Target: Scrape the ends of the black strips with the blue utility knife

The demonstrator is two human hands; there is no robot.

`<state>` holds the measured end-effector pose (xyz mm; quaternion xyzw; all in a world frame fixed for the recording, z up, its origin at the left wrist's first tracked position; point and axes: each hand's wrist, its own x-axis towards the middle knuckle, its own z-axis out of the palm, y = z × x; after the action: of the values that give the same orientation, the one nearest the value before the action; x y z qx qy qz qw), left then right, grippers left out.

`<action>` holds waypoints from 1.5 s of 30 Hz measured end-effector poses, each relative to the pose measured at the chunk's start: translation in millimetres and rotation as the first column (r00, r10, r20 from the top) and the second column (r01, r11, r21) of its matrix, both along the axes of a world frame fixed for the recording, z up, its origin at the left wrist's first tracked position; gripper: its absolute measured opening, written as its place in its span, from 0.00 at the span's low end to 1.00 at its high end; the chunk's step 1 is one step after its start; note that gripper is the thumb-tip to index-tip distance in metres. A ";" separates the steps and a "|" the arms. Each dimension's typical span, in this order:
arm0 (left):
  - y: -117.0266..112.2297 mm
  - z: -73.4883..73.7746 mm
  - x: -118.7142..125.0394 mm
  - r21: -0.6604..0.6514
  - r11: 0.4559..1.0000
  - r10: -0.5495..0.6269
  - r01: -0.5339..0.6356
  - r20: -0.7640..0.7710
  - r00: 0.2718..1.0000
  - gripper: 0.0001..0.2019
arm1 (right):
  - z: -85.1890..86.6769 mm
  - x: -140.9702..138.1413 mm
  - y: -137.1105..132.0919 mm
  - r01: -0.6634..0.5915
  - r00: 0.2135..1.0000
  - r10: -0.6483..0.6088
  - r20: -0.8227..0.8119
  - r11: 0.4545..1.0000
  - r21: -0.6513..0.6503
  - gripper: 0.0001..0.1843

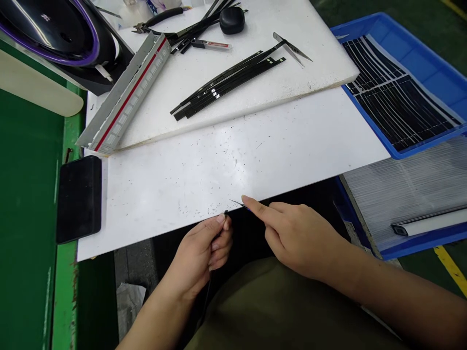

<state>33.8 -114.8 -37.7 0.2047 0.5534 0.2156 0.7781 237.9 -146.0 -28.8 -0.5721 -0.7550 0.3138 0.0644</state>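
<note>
My left hand (204, 253) pinched a thin black strip (225, 214) at the white board's (226, 160) near edge; my right hand (295, 233) gripped slim tweezers (239, 203) beside it.

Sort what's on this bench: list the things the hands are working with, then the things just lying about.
In hand:
left hand, pinching a thin black strip
right hand, holding a fine metal-tipped tool
white work board, bare near both hands

Lying about:
bundle of long black strips
silver tweezers
grey ruler-like rail with red stripe
black phone
blue plastic tray
</note>
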 end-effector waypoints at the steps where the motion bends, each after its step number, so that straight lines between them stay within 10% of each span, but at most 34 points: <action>1: 0.3 0.0 0.2 0.001 1.000 -0.004 0.004 -0.008 1.000 0.13 | 0.6 0.4 0.3 -0.001 1.000 0.001 0.011 1.000 -0.002 0.35; 39: 1.4 -3.9 -2.0 0.015 0.999 -0.041 0.041 0.039 0.998 0.13 | -0.6 -3.9 -0.3 -0.004 0.999 0.003 0.033 0.999 0.046 0.37; 45: 0.3 7.2 -10.5 -0.097 0.991 -0.070 0.096 0.242 0.968 0.13 | 13.2 2.7 -4.9 0.035 0.999 -0.035 -0.013 0.999 0.035 0.36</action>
<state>23.3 -114.5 -30.5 0.1579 0.4577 0.1757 0.8571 240.6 -150.9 -15.6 -0.5822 -0.7498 0.3028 0.0846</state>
